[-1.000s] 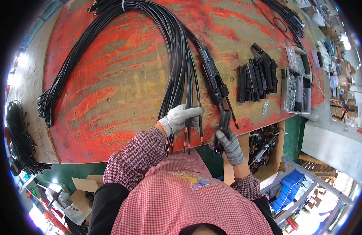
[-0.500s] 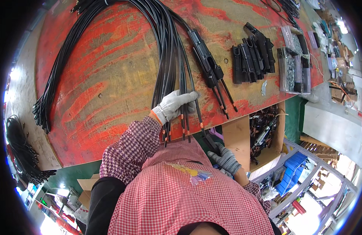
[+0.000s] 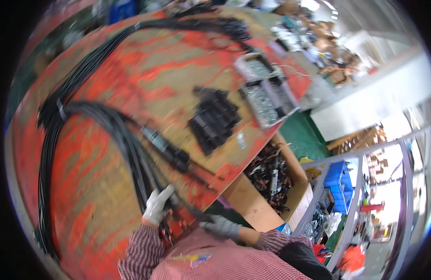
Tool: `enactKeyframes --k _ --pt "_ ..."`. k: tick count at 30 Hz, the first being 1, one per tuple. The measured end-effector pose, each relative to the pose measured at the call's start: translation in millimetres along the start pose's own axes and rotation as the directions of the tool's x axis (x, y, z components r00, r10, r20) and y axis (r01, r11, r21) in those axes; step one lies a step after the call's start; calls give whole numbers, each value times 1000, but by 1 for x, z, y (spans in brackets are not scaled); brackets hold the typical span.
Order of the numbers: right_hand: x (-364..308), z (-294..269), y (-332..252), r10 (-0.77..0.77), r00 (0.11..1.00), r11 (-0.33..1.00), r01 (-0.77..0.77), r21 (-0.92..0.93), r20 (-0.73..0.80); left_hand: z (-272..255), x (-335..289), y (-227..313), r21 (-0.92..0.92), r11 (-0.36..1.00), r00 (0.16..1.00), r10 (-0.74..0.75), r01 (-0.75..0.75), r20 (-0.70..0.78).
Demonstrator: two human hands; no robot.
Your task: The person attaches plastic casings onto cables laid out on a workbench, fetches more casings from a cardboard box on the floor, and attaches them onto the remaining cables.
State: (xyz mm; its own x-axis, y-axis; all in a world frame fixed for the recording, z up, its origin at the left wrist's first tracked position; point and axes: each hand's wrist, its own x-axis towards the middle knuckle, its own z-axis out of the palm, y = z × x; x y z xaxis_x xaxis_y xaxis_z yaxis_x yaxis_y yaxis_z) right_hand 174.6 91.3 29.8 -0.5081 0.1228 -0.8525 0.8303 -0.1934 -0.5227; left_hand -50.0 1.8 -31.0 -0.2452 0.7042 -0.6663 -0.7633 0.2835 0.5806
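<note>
My left hand (image 3: 158, 204), in a white glove, is closed around the lower ends of a bundle of black cables (image 3: 124, 142) near the table's front edge. Copper-coloured tips poke out below it. My right hand (image 3: 222, 227), in a grey glove, grips a dark elongated piece (image 3: 196, 212) that reaches toward the cable ends by my left hand; blur hides its exact kind and whether it touches a cable. Beyond the hands lie black plastic housings (image 3: 174, 156) with cables running out of them. Farther off is a pile of similar black housings (image 3: 214, 119).
Open boxes of small metal parts (image 3: 264, 100) stand at the table's right corner. Below the edge, a cardboard carton (image 3: 247, 201) holds many dark parts. A metal rack with a blue bin (image 3: 339, 186) is at the right. More cable (image 3: 50, 186) curves along the table's left side.
The view has swung to the right, so the table appears turned and blurred. My right hand has brought the dark piece closer to my left hand, which still holds the cables.
</note>
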Motion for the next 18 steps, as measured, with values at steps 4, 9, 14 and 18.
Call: enactKeyframes --k 4,9,14,18 --pt "34 19 -2 -526 794 671 168 -722 -304 7 -5 -3 -123 990 996 74 -67 49" --pt "46 5 -27 -505 792 614 50 -787 -344 1 3 -11 -45 992 993 117 -116 30" --pt "113 -6 -45 -343 916 885 389 256 -207 2 -6 -17 -111 965 964 223 -240 -142" --pt "144 -12 -79 -365 931 613 240 753 1 -14 -12 -22 -263 946 981 182 -192 -62"
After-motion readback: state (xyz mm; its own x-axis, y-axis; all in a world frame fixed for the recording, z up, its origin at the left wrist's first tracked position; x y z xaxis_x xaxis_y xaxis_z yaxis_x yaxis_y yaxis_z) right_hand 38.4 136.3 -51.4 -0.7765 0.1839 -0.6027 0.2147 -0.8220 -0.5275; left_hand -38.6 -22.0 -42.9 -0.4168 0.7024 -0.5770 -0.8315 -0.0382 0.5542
